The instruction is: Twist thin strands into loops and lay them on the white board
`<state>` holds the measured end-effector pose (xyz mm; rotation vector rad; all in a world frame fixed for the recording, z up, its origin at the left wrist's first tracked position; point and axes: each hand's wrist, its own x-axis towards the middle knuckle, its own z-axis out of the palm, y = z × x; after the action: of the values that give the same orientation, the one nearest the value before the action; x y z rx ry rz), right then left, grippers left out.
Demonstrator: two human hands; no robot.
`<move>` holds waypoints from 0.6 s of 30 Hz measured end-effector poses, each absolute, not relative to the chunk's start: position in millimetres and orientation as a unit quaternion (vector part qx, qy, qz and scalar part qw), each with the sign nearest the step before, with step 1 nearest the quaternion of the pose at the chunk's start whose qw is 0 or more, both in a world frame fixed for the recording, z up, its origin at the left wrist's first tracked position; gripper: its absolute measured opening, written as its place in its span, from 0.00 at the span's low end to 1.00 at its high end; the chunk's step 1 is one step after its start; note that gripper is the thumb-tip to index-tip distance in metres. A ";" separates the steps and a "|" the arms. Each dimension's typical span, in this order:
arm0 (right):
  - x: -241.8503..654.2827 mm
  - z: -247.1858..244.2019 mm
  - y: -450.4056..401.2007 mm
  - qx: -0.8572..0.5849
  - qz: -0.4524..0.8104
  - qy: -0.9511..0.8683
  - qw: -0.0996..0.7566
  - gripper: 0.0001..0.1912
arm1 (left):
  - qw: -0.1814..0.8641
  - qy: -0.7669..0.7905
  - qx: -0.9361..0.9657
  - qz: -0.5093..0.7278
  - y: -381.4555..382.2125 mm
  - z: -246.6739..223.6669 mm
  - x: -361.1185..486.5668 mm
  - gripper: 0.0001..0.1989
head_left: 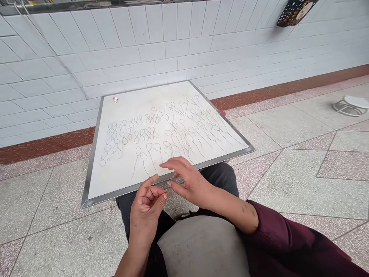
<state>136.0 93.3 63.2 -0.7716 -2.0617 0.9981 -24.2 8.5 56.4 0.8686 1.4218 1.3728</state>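
My left hand [147,206] pinches a short piece of thin wire [166,189] between thumb and index finger, over the table's front edge. Close against it, my right hand [190,181] has its thumb and a bent finger on the other end of that wire, while its index finger reaches out above. Part of the wire is hidden by my fingers. On the white tabletop [127,88] lie many thin wire pieces, each with a loop. Some near the front, like one looped wire [144,157], have long tails; those at the left [102,162] look shorter and twisted.
A metal edge strip [96,134] frames the table, which stands against a white tiled wall [161,50]. A small white-and-red object [115,99] rests at its far left corner. A round white stool [353,104] stands at the right, and a dark patterned bag [294,13] hangs on the wall.
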 end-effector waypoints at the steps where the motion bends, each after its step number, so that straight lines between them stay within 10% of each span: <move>1: 137.2 66.2 95.4 -0.273 0.342 -0.828 0.351 0.22 | 0.473 0.580 0.354 0.561 8.4 56.7 -24.4 0.25; 18: 142.7 94.4 114.5 -0.118 0.315 -0.925 0.177 0.10 | 0.500 0.560 0.341 0.565 6.3 56.3 -30.6 0.26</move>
<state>142.7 114.5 94.4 -0.3340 -2.6169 0.8923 -30.6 6.3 56.3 0.8253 1.3548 1.3674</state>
